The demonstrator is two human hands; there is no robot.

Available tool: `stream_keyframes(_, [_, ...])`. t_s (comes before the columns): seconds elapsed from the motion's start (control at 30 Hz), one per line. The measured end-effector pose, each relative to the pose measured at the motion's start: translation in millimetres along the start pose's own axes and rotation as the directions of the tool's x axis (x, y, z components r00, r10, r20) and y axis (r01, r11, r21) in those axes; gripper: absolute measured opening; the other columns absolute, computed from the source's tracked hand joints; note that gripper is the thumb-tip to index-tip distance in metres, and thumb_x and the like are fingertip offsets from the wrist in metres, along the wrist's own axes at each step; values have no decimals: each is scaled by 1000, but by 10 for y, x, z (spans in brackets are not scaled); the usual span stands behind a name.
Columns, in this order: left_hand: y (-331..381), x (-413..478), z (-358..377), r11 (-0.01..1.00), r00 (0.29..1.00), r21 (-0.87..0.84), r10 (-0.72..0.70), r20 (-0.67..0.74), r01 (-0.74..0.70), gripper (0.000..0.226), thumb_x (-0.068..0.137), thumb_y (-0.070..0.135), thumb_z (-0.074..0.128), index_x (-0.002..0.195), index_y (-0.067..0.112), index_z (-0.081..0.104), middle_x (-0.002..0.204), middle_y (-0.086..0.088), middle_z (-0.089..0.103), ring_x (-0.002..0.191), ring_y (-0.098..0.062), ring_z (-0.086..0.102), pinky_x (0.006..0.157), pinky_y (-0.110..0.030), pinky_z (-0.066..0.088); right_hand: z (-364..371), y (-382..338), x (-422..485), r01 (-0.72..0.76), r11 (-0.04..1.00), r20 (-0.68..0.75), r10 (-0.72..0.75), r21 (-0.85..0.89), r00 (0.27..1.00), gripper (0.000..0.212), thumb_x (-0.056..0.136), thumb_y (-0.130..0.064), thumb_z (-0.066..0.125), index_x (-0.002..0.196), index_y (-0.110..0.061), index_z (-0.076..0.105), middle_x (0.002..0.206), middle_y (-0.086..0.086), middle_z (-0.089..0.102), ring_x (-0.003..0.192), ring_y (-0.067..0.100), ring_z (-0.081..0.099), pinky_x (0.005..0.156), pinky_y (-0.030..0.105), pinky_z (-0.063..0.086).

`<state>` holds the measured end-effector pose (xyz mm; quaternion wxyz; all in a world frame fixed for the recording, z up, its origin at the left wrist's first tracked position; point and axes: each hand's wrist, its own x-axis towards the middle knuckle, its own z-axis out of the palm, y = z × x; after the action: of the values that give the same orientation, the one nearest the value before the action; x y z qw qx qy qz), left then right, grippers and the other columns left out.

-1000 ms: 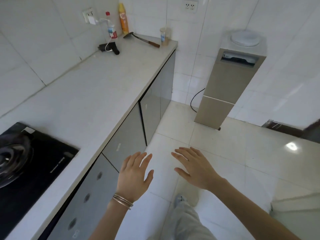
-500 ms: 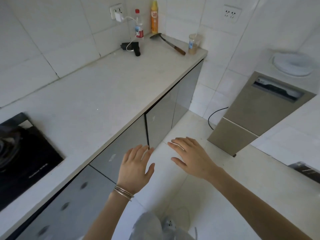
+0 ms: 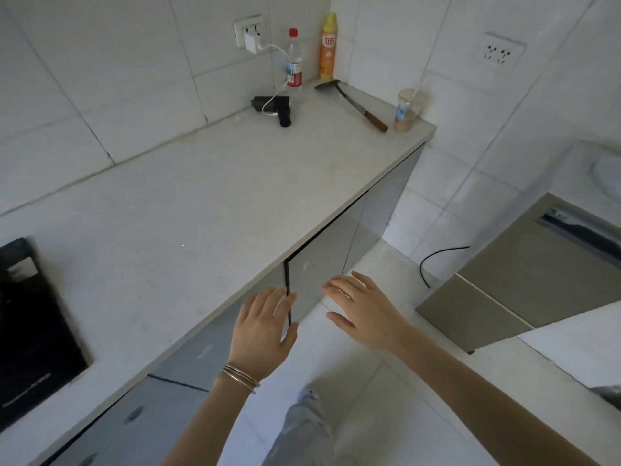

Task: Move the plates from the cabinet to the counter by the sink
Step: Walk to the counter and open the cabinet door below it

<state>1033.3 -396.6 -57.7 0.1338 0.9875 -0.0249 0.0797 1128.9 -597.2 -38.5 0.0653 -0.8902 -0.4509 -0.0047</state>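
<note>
White counter [image 3: 201, 196] runs along the tiled wall, with grey cabinet doors [image 3: 316, 274] under its edge; can't tell where the plates are. Left hand [image 3: 260, 327] and right hand [image 3: 366, 311] hover palm-down, fingers straight and loose, holding nothing. The left fingertips [image 3: 268, 294] are in front of the dark seam between two doors, the right hand just beside. A spatula [image 3: 353, 102] and cup [image 3: 408, 111] sit at the counter's far end.

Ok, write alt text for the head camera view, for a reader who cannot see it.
Two empty hands, the left hand and the right hand, reach with fingers spread toward closed grey cabinet doors under a white counter. A black cooktop sits at the counter's left; a spatula and a plastic cup are at its far end. No plates are in view.
</note>
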Motion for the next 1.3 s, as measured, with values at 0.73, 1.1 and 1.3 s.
stream_keyframes(0.73, [-1370,1600,1332,996,995,73,45,90,-52,57,79,35,49,130,9,48,140,-8,46,133,-23,36,108,-44,29,1474,1058,1535,-189,921,229,113,342,967,49,96,-34,42,140,-13,34,139,4,44,128,19,39,104,31,30])
stream_keyframes(1.1, [-1366,1608,1341,994,998,82,65,12,-65,57,79,33,52,131,10,48,141,-8,44,133,-24,35,108,-46,30,1669,919,1816,-487,-169,500,501,857,706,38,77,-38,67,109,-23,55,109,-4,61,109,14,58,99,35,44])
stream_keyframes(1.3, [-1360,1603,1330,993,998,91,69,8,-69,56,80,33,52,131,9,47,142,-8,43,134,-24,34,108,-47,30,1679,806,1883,-397,-338,520,506,853,688,29,82,-7,67,102,-17,48,98,0,59,92,6,60,91,27,48])
